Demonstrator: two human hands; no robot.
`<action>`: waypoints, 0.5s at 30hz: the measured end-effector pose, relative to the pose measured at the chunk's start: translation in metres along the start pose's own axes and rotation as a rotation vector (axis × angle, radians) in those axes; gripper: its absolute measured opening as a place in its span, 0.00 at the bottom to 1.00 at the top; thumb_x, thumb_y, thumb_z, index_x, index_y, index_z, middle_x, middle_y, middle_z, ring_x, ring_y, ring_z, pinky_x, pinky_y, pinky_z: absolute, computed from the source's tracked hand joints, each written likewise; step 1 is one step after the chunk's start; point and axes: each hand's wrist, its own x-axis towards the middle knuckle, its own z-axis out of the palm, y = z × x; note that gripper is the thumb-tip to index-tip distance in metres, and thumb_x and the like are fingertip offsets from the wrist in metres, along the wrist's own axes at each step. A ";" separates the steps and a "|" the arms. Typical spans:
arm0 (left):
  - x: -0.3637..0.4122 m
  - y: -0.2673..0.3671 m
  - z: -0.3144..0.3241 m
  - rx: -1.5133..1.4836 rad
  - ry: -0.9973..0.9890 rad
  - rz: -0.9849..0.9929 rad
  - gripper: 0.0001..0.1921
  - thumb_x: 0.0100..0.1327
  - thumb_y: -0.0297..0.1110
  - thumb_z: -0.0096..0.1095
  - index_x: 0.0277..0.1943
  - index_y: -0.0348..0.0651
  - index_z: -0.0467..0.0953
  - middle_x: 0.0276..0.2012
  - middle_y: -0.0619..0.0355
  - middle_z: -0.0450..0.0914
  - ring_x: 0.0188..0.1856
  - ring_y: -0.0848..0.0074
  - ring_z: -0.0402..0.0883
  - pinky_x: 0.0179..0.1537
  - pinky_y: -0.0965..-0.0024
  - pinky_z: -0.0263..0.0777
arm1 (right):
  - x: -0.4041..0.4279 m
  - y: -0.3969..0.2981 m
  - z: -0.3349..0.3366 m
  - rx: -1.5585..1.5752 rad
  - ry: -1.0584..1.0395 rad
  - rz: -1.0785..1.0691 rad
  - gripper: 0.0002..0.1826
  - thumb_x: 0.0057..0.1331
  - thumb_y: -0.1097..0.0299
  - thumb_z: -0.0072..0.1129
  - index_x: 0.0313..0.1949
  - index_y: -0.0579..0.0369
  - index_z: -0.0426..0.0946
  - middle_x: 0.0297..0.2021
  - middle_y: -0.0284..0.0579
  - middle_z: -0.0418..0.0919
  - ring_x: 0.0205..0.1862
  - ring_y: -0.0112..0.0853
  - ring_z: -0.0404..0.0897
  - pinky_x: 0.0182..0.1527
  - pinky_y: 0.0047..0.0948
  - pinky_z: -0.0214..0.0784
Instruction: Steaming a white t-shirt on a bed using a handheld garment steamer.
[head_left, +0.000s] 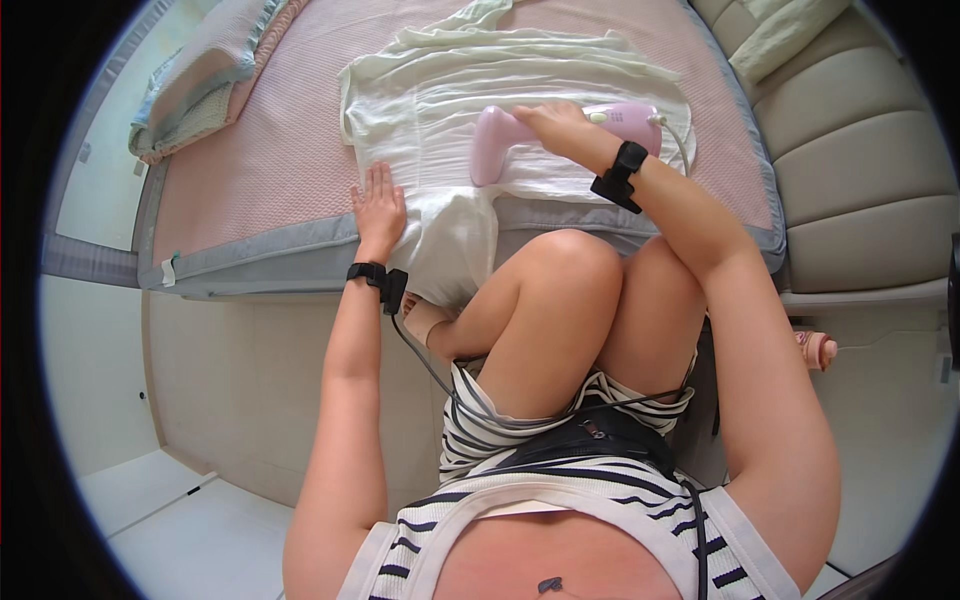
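A white, wrinkled cloth garment lies spread over the pink quilted cover of a bed, and part of it hangs over the near edge. My right hand is closed around the handle of a pink handheld garment steamer, whose head rests on or just above the cloth; which one, I cannot tell. A pale hose or cord leaves the steamer's right end. My left hand lies flat with fingers apart at the garment's lower left edge, holding nothing.
A folded pink and blue quilt lies on the bed's left side. Against the bed's right side stands a padded beige headboard. The bed's grey edge runs before my knees. A black cable from my left wristband crosses my lap.
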 end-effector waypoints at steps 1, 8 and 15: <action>0.002 0.001 -0.003 0.029 -0.029 -0.003 0.26 0.65 0.43 0.32 0.64 0.42 0.52 0.65 0.55 0.53 0.66 0.70 0.50 0.64 0.52 0.38 | -0.002 0.001 0.001 -0.025 0.029 -0.004 0.16 0.54 0.80 0.47 0.42 0.49 0.67 0.31 0.47 0.77 0.37 0.45 0.76 0.36 0.41 0.67; 0.017 0.007 -0.010 0.059 0.050 0.015 0.27 0.64 0.42 0.34 0.63 0.40 0.54 0.64 0.54 0.54 0.66 0.67 0.51 0.63 0.51 0.40 | 0.001 0.000 -0.003 0.042 0.021 0.014 0.14 0.54 0.80 0.47 0.40 0.50 0.68 0.32 0.48 0.77 0.38 0.45 0.76 0.37 0.41 0.67; 0.013 0.007 0.002 0.034 0.006 -0.036 0.26 0.64 0.42 0.32 0.63 0.40 0.55 0.64 0.54 0.54 0.66 0.67 0.51 0.63 0.52 0.41 | -0.005 0.010 0.002 0.047 0.070 0.014 0.20 0.53 0.79 0.48 0.46 0.45 0.68 0.33 0.48 0.77 0.38 0.46 0.76 0.38 0.40 0.67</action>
